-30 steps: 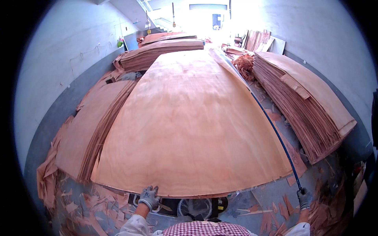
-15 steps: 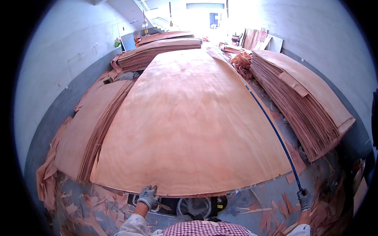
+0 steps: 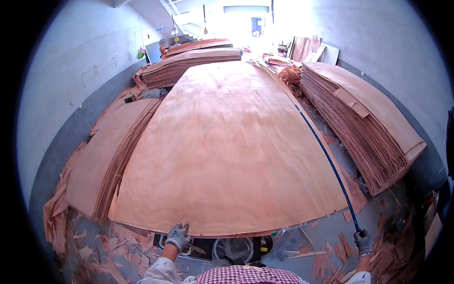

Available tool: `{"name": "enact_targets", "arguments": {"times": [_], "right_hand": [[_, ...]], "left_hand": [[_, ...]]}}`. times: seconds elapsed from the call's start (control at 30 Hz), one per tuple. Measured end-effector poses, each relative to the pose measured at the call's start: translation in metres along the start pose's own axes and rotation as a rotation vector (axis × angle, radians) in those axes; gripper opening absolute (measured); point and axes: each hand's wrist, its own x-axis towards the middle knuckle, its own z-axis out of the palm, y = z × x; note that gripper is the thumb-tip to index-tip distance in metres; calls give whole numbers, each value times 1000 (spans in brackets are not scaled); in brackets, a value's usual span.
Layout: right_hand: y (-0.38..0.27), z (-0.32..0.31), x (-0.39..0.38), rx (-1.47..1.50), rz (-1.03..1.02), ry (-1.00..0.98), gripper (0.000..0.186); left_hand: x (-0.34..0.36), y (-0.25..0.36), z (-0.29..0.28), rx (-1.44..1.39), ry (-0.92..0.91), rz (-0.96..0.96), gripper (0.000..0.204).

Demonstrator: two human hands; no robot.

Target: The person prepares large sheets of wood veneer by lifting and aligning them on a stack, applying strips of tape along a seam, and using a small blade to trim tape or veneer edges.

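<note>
A broad, pale reddish-brown veneer sheet [image 3: 227, 151] lies in front of me on top of a stack, its near edge close to my body. My left hand [image 3: 177, 237], in a grey glove, rests at this edge with fingers stretched onto the sheet. Beside its thumb side juts a pointed blade, likely a knife [image 3: 196, 248]; whether the hand grips it I cannot tell. My gloved right hand [image 3: 363, 241] is closed around the near end of a long, thin blue rod [image 3: 331, 162], which runs away from me along the sheet's right edge.
Veneer stacks stand to the left [image 3: 109, 151], far left [image 3: 191, 66] and right [image 3: 364, 123]. Torn veneer scraps [image 3: 118, 251] litter the floor by my feet. A dark, wheeled-looking piece of equipment [image 3: 233, 248] shows below the near edge. Walls rise on both sides.
My right hand has shifted slightly left and down, and the blue rod with it. At the far right corner, the sheet's edge lies a little differently. My left hand has stayed in place.
</note>
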Motion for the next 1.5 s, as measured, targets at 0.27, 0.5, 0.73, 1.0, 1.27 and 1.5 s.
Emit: {"name": "enact_targets", "arguments": {"times": [0.27,0.5,0.73,1.0,1.27,1.5], "right_hand": [[16,5,-1,114,16,-65,12],[-35,32,-37,242,161,-176,9],[-33,82,-47,359,211,-208,14],[-115,177,-68,497,148,-546,17],[-149,276,-82,730,230,-770,13],[-169,266,-115,665,204,-864,23]], "left_hand": [[9,10,-2,-14,1,29,62],[3,1,3,-12,10,18,63],[5,-2,12,-5,38,0,61],[-1,-10,15,6,45,38,58],[-27,37,-115,-103,81,98,47],[-122,94,-263,-17,943,404,39]]}}
